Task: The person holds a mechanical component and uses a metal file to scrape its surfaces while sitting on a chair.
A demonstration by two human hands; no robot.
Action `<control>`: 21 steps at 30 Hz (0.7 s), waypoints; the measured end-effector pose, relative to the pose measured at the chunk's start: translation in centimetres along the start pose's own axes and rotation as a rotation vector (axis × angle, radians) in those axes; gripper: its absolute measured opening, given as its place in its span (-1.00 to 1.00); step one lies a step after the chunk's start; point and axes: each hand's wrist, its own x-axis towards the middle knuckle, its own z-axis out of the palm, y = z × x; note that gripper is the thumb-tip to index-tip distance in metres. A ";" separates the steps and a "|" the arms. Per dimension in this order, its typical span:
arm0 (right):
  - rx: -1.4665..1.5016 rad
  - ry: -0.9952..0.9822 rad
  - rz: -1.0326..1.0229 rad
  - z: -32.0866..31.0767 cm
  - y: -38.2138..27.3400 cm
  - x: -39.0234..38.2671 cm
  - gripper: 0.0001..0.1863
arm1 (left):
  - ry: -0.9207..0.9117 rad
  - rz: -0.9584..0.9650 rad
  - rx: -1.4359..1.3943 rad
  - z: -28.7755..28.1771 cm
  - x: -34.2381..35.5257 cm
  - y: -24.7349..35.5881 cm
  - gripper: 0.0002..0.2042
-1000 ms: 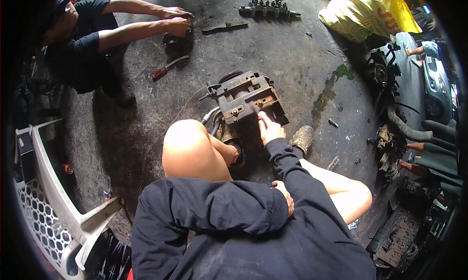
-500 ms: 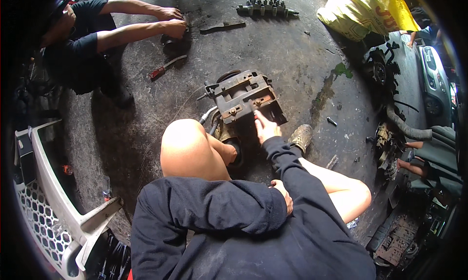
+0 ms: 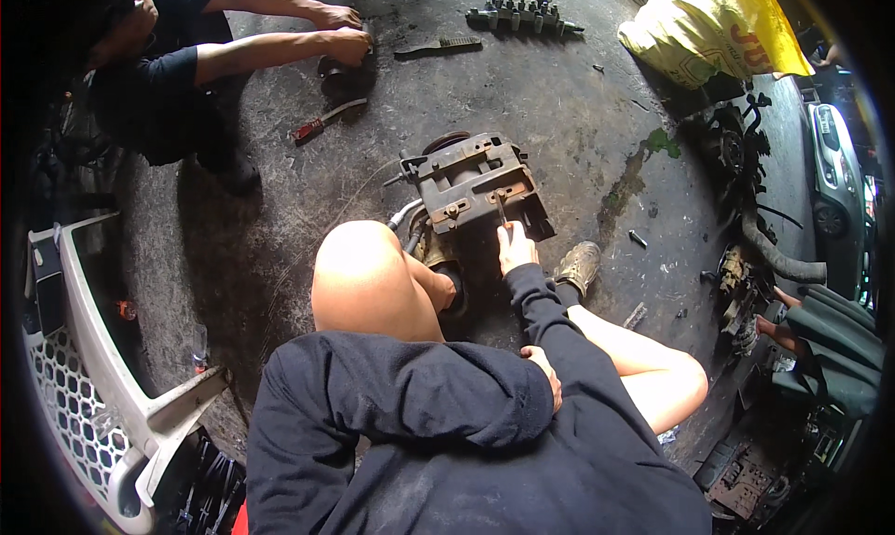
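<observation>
My right hand point(image 3: 516, 248) grips a thin metal tool point(image 3: 502, 209) against the rusty, boxy engine part point(image 3: 471, 185) on stained concrete; my left hand point(image 3: 543, 372) rests curled on my sleeve.

Bare knee point(image 3: 368, 279) crowds engine part point(image 3: 471, 183) – floor point(image 3: 578, 116) beyond open.

Engine part point(image 3: 474, 183) sits on floor point(image 3: 578, 116) just ahead of our knees. Our right hand point(image 3: 516, 248) at its near edge w/ a tool point(image 3: 501, 208) on it; left hand point(image 3: 545, 375) tucked under right arm. Screwdriver point(image 3: 326, 121) far left, sack point(image 3: 713, 30) far right, grille point(image 3: 84, 367) at left.
</observation>
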 end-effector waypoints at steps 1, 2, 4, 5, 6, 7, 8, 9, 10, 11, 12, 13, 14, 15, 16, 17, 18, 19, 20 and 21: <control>0.008 -0.024 0.083 0.1 -0.1 0.5 -0.60 | 0.015 -0.003 0.013 0.2 0.0 0.1 -0.76; 0.008 -0.029 0.080 0.0 -0.5 0.9 -0.60 | 0.016 -0.007 0.009 0.4 0.1 0.1 -0.76; 0.048 -0.017 0.075 0.0 -1.3 1.8 -0.59 | 0.060 -0.057 0.006 0.7 0.2 0.2 -0.78; 0.077 0.057 0.033 1.1 1.2 2.7 -0.58 | 0.057 -0.041 0.010 0.7 0.7 0.6 -0.78; 0.076 0.058 0.042 2.7 3.4 2.6 -0.58 | 0.070 -0.056 0.018 0.9 0.8 0.9 -0.79; 0.119 0.021 0.084 3.5 5.1 3.0 -0.58 | 0.093 -0.075 0.038 0.8 0.9 0.8 -0.80; 0.113 -0.028 0.072 3.3 4.3 3.1 -0.58 | 0.098 -0.100 0.039 0.9 0.7 0.2 -0.80; 0.102 -0.068 0.069 2.5 4.0 3.0 -0.58 | 0.119 -0.091 0.029 1.2 0.6 0.1 -0.81; 0.092 -0.104 0.059 1.8 3.5 3.4 -0.58 | 0.141 -0.082 0.021 1.4 0.5 -0.1 -0.81; 0.061 -0.041 0.015 1.3 2.8 3.3 -0.57 | 0.140 -0.077 0.017 1.9 0.6 0.1 -0.81; 0.027 0.021 -0.022 0.9 2.0 3.2 -0.57 | 0.143 -0.086 0.032 2.4 0.8 0.3 -0.81; 0.027 -0.058 0.061 0.4 0.5 2.7 -0.55 | 0.146 -0.097 0.044 2.8 1.2 0.4 -0.81; -0.001 0.072 -0.005 1.2 1.5 2.4 -0.58 | 0.144 -0.076 0.049 2.7 1.6 0.6 -0.81; 0.099 0.054 0.012 1.7 1.5 2.5 -0.59 | 0.153 -0.050 0.011 2.7 1.7 0.3 -0.80; 0.227 -0.114 0.201 1.1 2.2 2.3 -0.58 | 0.162 -0.025 -0.028 2.7 1.9 -0.1 -0.80; 0.318 -0.306 0.379 0.2 -1.2 1.4 -0.55 | 0.167 -0.066 -0.040 4.8 4.1 -0.9 -0.80; 0.277 -0.366 0.331 -0.3 -2.2 1.8 -0.55 | -0.013 -0.149 -0.087 7.4 8.5 -1.5 -0.78; 0.209 -0.258 0.187 0.2 -0.9 2.9 -0.55 | -0.197 -0.208 -0.127 8.5 11.1 -1.6 -0.72; 0.138 -0.134 0.082 0.5 2.3 3.9 -0.55 | -0.206 -0.171 -0.111 7.3 9.8 -0.9 -0.72; 0.025 -0.070 0.063 0.2 1.3 3.4 -0.55 | -0.011 -0.148 -0.073 5.4 5.6 -0.6 -0.83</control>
